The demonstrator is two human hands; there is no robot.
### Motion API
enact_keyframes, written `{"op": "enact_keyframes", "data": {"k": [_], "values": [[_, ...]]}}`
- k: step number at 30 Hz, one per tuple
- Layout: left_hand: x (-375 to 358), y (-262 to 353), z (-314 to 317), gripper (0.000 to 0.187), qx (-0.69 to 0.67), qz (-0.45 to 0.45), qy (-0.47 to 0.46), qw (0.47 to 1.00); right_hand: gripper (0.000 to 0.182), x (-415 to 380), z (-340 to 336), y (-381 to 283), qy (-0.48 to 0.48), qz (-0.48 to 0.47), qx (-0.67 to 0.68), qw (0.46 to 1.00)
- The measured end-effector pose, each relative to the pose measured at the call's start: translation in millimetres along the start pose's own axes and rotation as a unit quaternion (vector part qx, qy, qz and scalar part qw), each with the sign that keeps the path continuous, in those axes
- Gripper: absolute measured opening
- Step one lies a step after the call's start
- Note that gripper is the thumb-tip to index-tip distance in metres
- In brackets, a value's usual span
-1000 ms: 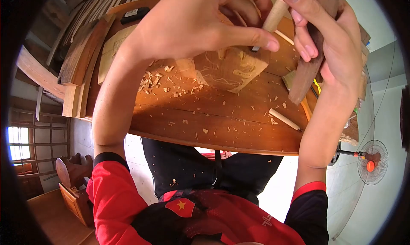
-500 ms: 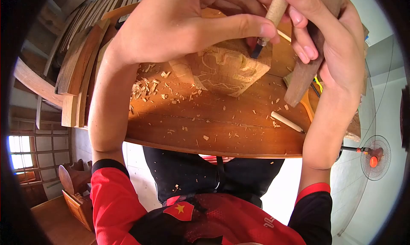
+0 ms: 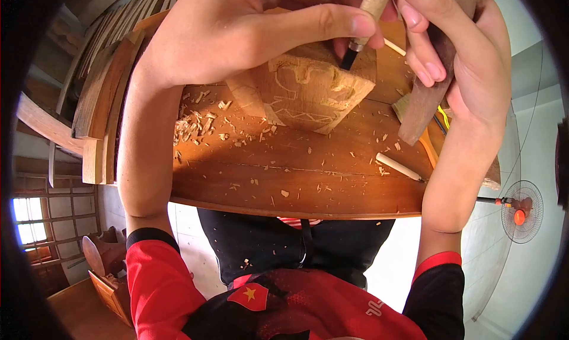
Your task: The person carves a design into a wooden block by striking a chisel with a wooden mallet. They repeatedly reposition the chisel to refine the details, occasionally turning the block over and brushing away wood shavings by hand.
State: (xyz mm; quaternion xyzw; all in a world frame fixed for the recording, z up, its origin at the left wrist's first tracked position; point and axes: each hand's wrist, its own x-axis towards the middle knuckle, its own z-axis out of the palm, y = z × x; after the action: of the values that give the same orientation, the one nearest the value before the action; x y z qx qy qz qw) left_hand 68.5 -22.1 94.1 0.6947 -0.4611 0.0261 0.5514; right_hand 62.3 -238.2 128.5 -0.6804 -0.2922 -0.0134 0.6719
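My left hand is closed round the light wooden handle of a carving chisel, thumb pressed along it. The chisel's dark blade tip rests at the upper right edge of a carved wooden block, whose front face bears cut outlines and a zigzag line. A dark, flat wooden bar lies in my right hand, which is wrapped round it with its thumb close to the chisel handle. The tops of both hands run out of view.
Wood shavings are scattered on the brown table, mostly left of the block. A second light-handled tool lies near the front edge. Planks are stacked at left; a fan stands at right.
My left hand and the chisel have shifted slightly left and up along the block's edge. My right hand keeps its hold on the bar, almost in place.
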Motion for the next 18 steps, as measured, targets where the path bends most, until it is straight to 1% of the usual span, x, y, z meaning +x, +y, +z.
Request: {"op": "enact_keyframes", "data": {"k": [3, 6, 10, 12, 13, 15, 18], "values": [[-1.5, -0.9, -0.8, 0.021, -0.015, -0.019, 0.011, 1.000, 0.032, -1.1, 4.7, 0.8, 0.021, -0.017, -0.002, 1.000], [2.3, 0.9, -1.2, 0.023, 0.006, -0.047, 0.014, 0.999, 0.034, -3.0, 5.7, 6.7, 0.032, -0.046, -0.017, 0.998], [0.9, -4.3, -1.7, 0.024, 0.005, -0.034, 0.011, 0.999, 0.034, -2.3, 0.4, 5.9, 0.035, -0.035, 0.008, 0.999], [0.1, -4.1, -0.5, 0.024, -0.001, -0.052, 0.020, 0.998, 0.034, -2.7, 0.2, 3.9, 0.038, -0.036, -0.013, 0.999], [-0.2, 1.2, 2.0, 0.024, -0.001, -0.075, 0.032, 0.997, 0.035, -3.5, 2.3, 2.6, 0.044, -0.041, -0.046, 0.997], [0.5, 5.1, 2.0, 0.024, 0.007, -0.088, 0.035, 0.995, 0.036, -5.3, 3.3, -3.1, 0.044, -0.027, -0.037, 0.998], [1.3, 4.2, -1.2, 0.024, 0.027, -0.063, 0.020, 0.997, 0.039, -5.3, 0.6, -12.0, 0.026, 0.003, 0.060, 0.998]]}}
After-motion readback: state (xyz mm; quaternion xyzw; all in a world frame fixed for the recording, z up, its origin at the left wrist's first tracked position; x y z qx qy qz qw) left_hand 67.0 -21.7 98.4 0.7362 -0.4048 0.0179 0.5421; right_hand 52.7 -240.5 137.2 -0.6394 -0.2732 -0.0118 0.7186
